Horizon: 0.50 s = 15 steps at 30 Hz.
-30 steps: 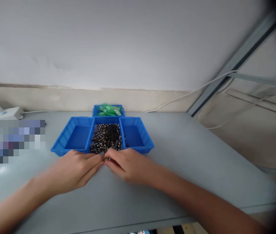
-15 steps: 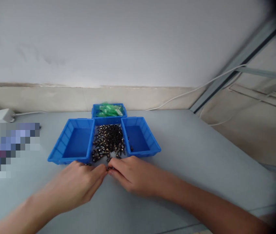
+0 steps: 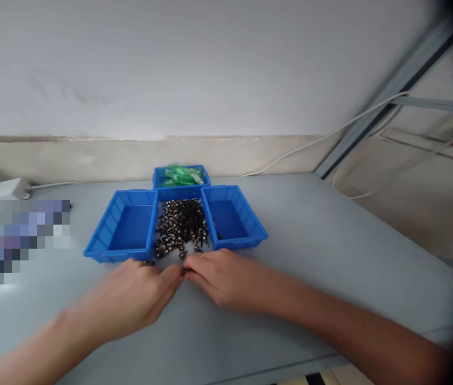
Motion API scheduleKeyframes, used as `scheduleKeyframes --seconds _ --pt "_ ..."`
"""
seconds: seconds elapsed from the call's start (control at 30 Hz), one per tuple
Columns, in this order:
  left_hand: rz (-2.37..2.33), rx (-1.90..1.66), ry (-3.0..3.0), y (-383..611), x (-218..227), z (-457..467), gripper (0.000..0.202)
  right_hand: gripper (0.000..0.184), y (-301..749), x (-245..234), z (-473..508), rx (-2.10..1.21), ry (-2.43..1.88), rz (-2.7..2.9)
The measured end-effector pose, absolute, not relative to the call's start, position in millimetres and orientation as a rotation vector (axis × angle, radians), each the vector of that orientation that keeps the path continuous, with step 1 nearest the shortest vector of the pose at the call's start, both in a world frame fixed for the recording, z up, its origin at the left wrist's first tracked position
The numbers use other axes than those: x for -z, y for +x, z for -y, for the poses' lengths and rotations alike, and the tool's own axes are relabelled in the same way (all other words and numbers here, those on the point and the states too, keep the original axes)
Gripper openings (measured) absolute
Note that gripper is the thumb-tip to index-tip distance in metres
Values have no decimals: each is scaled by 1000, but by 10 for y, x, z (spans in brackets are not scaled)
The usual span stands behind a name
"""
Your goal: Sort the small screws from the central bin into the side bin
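My left hand (image 3: 146, 291) and my right hand (image 3: 226, 280) meet fingertip to fingertip in front of the pile. Both are closed, pinching a small dark metal part (image 3: 186, 271) between them; fingers cover most of it. Another such part (image 3: 148, 262) shows just beyond my left hand's knuckles; whether it is held or lies on the table, I cannot tell. Beyond the hands spreads a heap of small dark, thin metal parts (image 3: 182, 224) with shiny ends, resembling screws. A few loose ones lie at its near edge, close to my right fingers.
Blue bins flank the heap: the left bin (image 3: 90, 251), and the right bin (image 3: 264, 235) with a small dark piece inside. Behind, a blue bin (image 3: 155, 179) holds green plastic bags (image 3: 182, 175). A white cable (image 3: 290, 154) runs along the wall to a metal frame (image 3: 354, 117).
The view has shifted slightly, so the bins and table sit a little higher and further right. Both hands stay together, pinching the small metal part.
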<state>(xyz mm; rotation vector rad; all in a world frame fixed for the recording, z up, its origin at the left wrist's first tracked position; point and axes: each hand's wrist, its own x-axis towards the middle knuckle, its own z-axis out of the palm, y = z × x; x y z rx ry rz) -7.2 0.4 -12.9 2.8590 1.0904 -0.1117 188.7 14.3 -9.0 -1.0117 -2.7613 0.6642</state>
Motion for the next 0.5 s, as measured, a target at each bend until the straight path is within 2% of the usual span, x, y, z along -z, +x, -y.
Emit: scheduleKeyframes --seconds 0.3,0.5 --pt "-1121 1 2789 -56 116 -33 30 19 1790 65 -204 -427 -973 2926" --pt "-1082 -41 2632 -110 66 -50 27 23 1763 45 -161 -458 -1007 2875"
